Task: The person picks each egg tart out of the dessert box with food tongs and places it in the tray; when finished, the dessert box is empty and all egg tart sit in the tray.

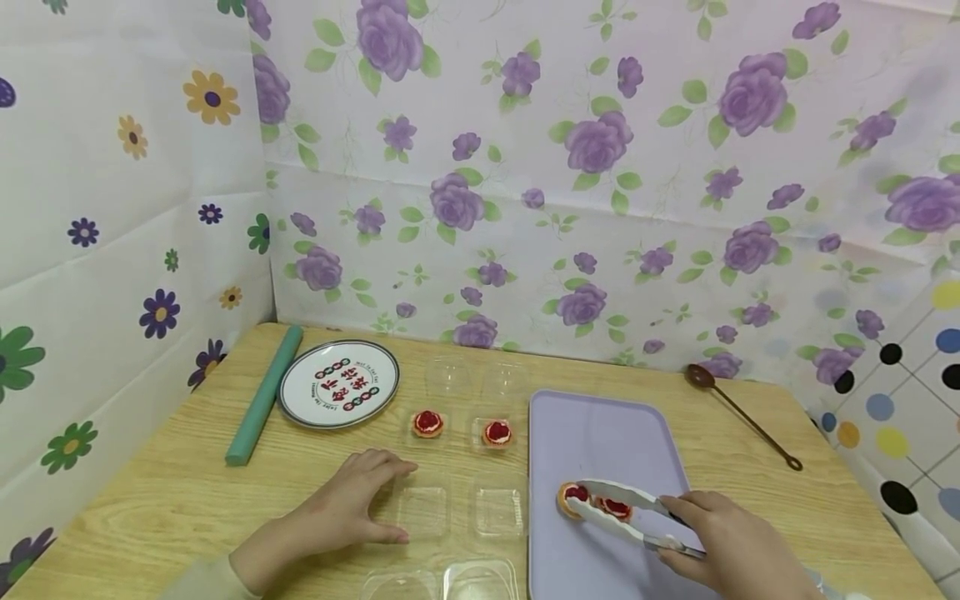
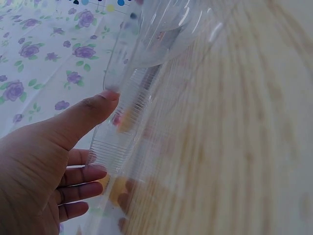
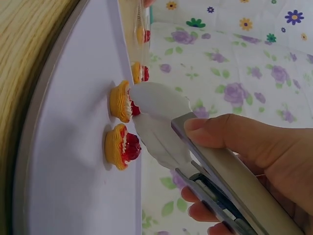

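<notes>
We see the bench point(image 1: 187, 492) bearing the lilac tray point(image 1: 592, 442), laid flat, probably for steadiness. Our right hand point(image 1: 738, 537) grips the tongs point(image 1: 624, 493), their arms parted, presumably to avoid squeezing. Our left hand point(image 1: 363, 497) spreads beside a clear container point(image 1: 422, 511), perhaps to steady it; contact, we cannot tell. Two tarts point(image 1: 564, 502) sit upright on the tray near the tongs' tips.

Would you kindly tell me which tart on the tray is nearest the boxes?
The left tart in the head view; the right tart lies nearer the right hand.
</notes>
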Demonstrator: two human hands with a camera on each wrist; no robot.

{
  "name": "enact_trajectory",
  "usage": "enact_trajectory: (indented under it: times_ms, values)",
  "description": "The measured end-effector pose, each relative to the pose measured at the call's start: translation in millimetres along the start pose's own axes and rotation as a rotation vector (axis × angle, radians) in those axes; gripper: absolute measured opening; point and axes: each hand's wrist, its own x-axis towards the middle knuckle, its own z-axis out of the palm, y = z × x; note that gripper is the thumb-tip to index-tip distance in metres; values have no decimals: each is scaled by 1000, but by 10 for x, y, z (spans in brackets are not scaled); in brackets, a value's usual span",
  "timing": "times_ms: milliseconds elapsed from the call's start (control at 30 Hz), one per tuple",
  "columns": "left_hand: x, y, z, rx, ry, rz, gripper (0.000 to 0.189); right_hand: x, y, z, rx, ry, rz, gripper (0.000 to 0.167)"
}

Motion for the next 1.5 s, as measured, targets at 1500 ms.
enact_trajectory:
  times_ms: [1500]
  values:
    - [842,27,-214,40,83,112,69,395,-267,-401,53,191,-180,65]
